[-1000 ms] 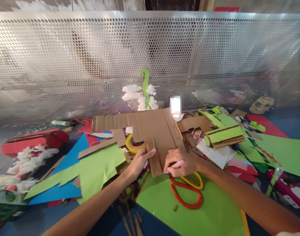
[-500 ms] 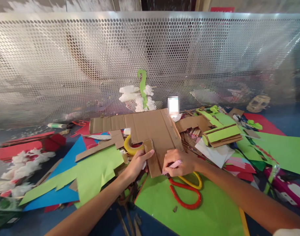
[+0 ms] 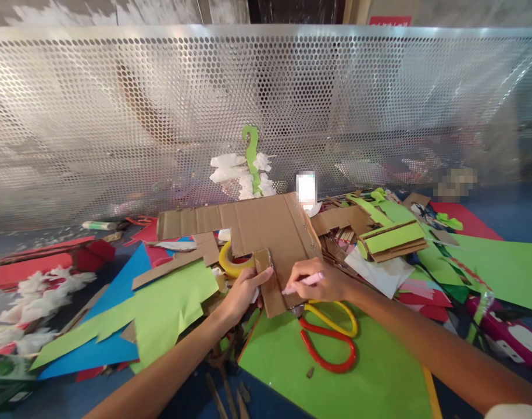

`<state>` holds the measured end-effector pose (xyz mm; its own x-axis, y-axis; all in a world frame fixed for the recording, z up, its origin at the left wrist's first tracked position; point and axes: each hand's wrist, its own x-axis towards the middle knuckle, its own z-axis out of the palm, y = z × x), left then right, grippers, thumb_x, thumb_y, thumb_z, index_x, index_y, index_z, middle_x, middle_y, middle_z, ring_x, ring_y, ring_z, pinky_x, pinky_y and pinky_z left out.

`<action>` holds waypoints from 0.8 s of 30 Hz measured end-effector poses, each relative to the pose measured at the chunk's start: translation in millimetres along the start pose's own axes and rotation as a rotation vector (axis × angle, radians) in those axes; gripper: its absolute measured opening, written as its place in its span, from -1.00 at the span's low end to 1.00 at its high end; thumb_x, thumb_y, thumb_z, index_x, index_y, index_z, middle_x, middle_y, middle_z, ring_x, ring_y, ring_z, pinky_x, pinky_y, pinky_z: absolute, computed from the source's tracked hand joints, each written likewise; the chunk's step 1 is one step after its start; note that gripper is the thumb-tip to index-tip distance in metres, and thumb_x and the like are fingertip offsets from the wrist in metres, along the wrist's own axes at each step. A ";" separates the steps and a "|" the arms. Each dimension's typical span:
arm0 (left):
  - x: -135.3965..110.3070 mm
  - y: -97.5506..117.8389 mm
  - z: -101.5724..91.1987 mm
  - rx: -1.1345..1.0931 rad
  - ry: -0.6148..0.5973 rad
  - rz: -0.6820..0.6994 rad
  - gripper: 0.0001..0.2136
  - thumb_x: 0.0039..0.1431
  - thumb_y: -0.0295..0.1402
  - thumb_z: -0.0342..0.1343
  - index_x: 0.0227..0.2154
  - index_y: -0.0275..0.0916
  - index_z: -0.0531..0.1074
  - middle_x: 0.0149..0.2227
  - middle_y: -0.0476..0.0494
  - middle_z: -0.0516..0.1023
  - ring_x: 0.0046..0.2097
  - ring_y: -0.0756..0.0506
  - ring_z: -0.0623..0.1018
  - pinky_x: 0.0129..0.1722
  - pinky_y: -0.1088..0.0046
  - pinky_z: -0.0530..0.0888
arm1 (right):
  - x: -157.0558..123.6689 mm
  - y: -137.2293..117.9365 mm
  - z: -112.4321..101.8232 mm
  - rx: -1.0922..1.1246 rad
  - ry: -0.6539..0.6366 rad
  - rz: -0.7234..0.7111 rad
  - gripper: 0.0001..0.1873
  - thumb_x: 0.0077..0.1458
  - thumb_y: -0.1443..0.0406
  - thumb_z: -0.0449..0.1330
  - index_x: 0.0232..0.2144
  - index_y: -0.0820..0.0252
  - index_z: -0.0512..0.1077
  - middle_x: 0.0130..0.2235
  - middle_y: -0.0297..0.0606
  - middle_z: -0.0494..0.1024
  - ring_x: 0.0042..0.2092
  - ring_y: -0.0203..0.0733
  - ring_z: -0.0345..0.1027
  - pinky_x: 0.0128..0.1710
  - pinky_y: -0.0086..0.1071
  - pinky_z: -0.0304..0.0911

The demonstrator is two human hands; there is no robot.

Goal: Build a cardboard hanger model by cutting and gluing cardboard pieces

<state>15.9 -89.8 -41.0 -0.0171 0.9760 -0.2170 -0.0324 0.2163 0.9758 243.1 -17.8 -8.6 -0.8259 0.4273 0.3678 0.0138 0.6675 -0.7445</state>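
Note:
A large sheet of brown cardboard (image 3: 270, 227) lies in the middle of the clutter. On its near edge rests a small cardboard strip (image 3: 272, 294), with my left hand (image 3: 243, 291) gripping it by the left side, thumb on top. My right hand (image 3: 316, 279) is closed around a pink pen (image 3: 308, 280), whose tip points down at the cardboard just right of the strip. Scissors with one red handle (image 3: 329, 355) and one yellow handle stick out below my right hand; their blades are hidden. A yellow tape roll (image 3: 228, 261) sits just beyond my left hand.
Green paper (image 3: 370, 372) covers the near surface. Blue paper (image 3: 100, 340) and green offcuts lie left, beside a red cardboard piece (image 3: 52, 259). A green-covered cardboard block (image 3: 394, 241) and white paper (image 3: 379, 270) lie right. A perforated metal panel (image 3: 182, 116) stands behind.
My right hand has shifted the pen slightly up and away from the cardboard's near edge, along the strip's right side. My left hand stays on the strip.

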 end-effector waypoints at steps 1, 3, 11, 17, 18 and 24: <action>-0.8 1.2 0.7 -0.002 -0.006 0.003 -0.53 0.05 0.10 0.30 -0.44 -0.28 0.45 -0.61 -0.01 0.41 -0.65 0.01 0.35 -0.69 0.50 0.26 | 1.1 0.7 0.5 -0.005 0.062 0.015 -0.85 0.24 0.31 0.20 -0.29 0.21 0.58 -0.32 -0.29 0.64 -0.35 -0.30 0.45 -0.33 -0.45 0.28; -2.2 3.8 2.0 -0.003 -0.010 0.011 -0.52 0.03 0.11 0.31 -0.41 -0.29 0.46 -0.61 0.00 0.39 -0.64 0.01 0.35 -0.70 0.49 0.28 | 4.3 -0.1 1.7 -0.024 0.156 0.023 -0.84 0.29 0.27 0.20 -0.22 0.21 0.57 -0.31 -0.29 0.62 -0.34 -0.30 0.44 -0.32 -0.45 0.28; -1.5 3.6 2.8 -0.003 -0.025 0.023 -0.51 0.04 0.11 0.30 -0.37 -0.31 0.48 -0.61 0.01 0.40 -0.65 0.00 0.36 -0.69 0.50 0.29 | 9.2 -8.6 4.4 -0.002 0.163 0.088 -0.80 0.28 0.28 0.20 -0.11 0.22 0.57 -0.25 -0.27 0.61 -0.33 -0.31 0.45 -0.34 -0.48 0.30; 1.0 -0.2 2.0 -0.002 -0.024 0.015 -0.50 0.04 0.12 0.30 -0.46 -0.30 0.44 -0.64 -0.01 0.39 -0.65 0.01 0.35 -0.69 0.51 0.30 | 6.7 -10.7 -4.0 0.033 -0.056 0.089 -0.86 0.20 0.35 0.22 -0.31 0.23 0.60 -0.30 -0.26 0.68 -0.29 -0.25 0.53 -0.31 -0.46 0.32; 1.3 -0.4 2.0 -0.001 -0.026 0.016 -0.50 0.04 0.12 0.29 -0.44 -0.31 0.45 -0.63 -0.01 0.40 -0.65 0.01 0.35 -0.69 0.51 0.30 | 7.9 -10.8 -4.4 0.033 -0.029 0.098 -0.85 0.23 0.33 0.21 -0.29 0.22 0.60 -0.29 -0.26 0.67 -0.30 -0.26 0.53 -0.30 -0.45 0.33; -0.5 2.2 5.6 -0.003 -0.039 0.046 -0.47 0.00 0.15 0.31 -0.39 -0.33 0.48 -0.61 0.00 0.41 -0.65 0.01 0.36 -0.69 0.49 0.32 | 21.1 -5.2 0.4 0.100 0.172 0.177 -0.71 0.36 0.15 0.15 -0.03 0.17 0.53 -0.15 -0.26 0.58 -0.45 -0.38 0.49 -0.43 -0.46 0.37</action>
<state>21.5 -89.6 -38.7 0.0200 0.9852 -0.1704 -0.0356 0.1710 0.9846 225.4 -12.5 2.8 -0.7078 0.6348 0.3100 0.0863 0.5132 -0.8539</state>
